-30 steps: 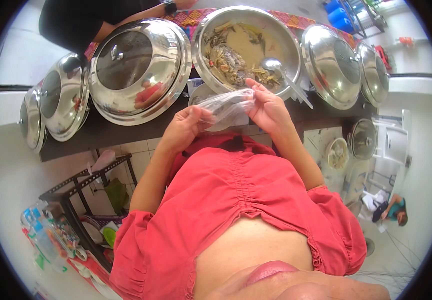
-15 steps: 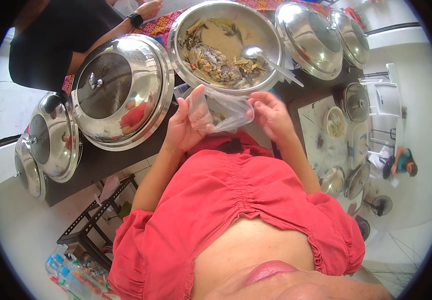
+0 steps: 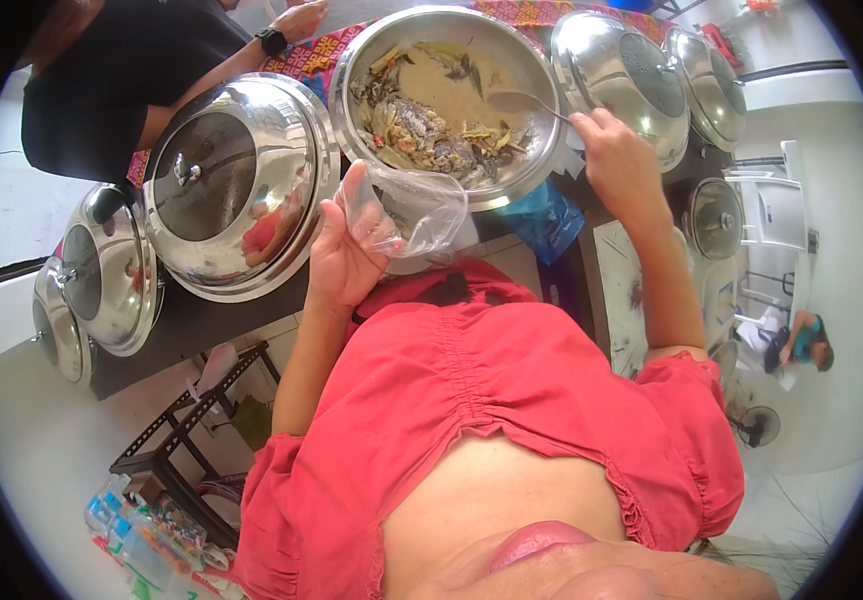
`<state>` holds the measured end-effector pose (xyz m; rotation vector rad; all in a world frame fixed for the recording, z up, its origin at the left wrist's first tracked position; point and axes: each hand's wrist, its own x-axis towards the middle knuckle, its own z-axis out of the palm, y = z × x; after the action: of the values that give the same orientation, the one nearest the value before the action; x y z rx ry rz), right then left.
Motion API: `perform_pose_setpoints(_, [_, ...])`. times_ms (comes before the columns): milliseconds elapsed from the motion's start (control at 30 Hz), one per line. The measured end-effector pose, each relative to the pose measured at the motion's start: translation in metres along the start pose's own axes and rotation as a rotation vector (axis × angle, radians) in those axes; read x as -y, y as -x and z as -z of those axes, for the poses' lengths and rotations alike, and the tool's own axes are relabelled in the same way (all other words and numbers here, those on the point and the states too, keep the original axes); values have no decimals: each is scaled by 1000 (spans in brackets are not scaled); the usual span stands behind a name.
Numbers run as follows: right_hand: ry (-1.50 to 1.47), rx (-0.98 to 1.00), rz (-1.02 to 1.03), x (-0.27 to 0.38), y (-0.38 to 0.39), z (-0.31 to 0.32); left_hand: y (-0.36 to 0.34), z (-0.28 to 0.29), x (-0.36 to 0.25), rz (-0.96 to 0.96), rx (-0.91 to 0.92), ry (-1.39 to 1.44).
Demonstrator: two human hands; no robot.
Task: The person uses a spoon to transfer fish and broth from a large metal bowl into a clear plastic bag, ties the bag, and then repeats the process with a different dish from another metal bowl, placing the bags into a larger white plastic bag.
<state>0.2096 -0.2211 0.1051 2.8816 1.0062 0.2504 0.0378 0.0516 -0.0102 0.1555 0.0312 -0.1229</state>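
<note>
A wide steel bowl (image 3: 505,193) of pale, creamy stew (image 3: 417,130), with dark chunks and greens in it, stands in front of me. My left hand (image 3: 345,245) holds up a clear plastic bag (image 3: 430,212) near the bowl's close rim. The bag hangs open from spread, upturned fingers, and the thumb stands apart. At the bowl's right side my right hand (image 3: 620,165) is closed on the handle of a metal serving spoon (image 3: 517,100). The spoon's bowl lies at the surface of the stew, hollow hard to make out.
Large lidded steel chafing dishes (image 3: 237,190) line the table to the left, and more lidded dishes (image 3: 607,75) stand on the right. A blue plastic bag (image 3: 549,222) hangs below the bowl. Across the table is a person in black (image 3: 132,90). A side table (image 3: 620,290) is at the right.
My right hand has left the plastic bag and gripped the serving spoon, whose bowl has shifted slightly. The left hand has moved a little left with the bag, now opened wider.
</note>
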Motion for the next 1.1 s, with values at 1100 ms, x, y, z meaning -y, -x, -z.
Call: perform_pose_setpoints(1100, [-509, 453, 227, -58, -60, -77, -10, -23, 52, -313, -191, -163])
